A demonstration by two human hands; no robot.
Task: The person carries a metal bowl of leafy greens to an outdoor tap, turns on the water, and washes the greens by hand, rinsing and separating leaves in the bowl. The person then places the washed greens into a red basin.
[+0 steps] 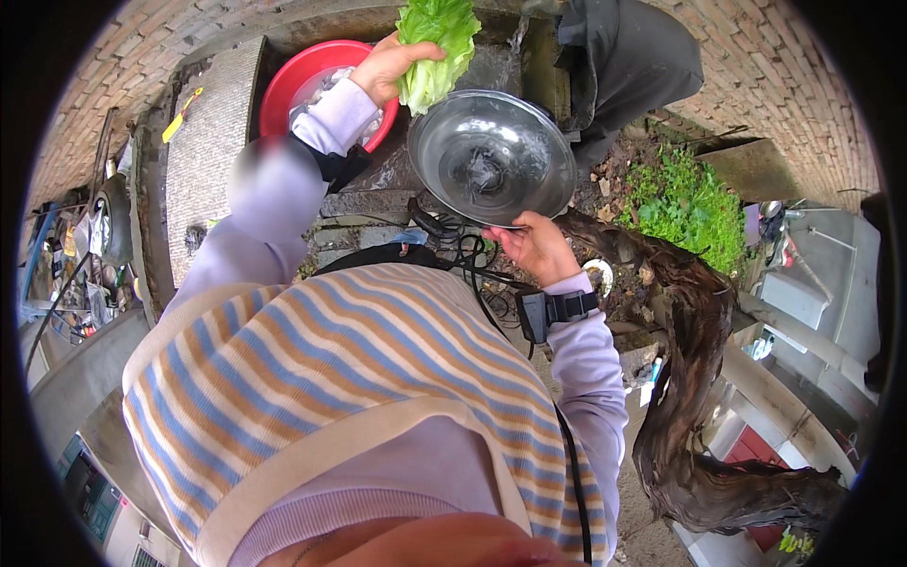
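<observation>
My left hand (392, 65) grips a head of leafy green lettuce (438, 67), held up over the sink area between two basins. My right hand (540, 249) has hold of the near rim of a shiny metal basin (496, 152), thumb on top and fingers beneath. The basin is tilted, and a little water seems to lie at its bottom. Under my left forearm stands a red plastic basin (283, 88) with pale pieces in cloudy water (322, 88); my sleeve hides part of it. Beyond the metal basin, a stream of water (519, 34) runs down.
Left of the red basin is a ribbed stone slab (212, 152) bearing a yellow-bladed peeler or knife (181, 117). Dark grey cloth (627, 74) hangs at the far right. A thick twisted trunk (698, 340) rises on my right, beside green plants (680, 205). Black cables (482, 266) hang before me.
</observation>
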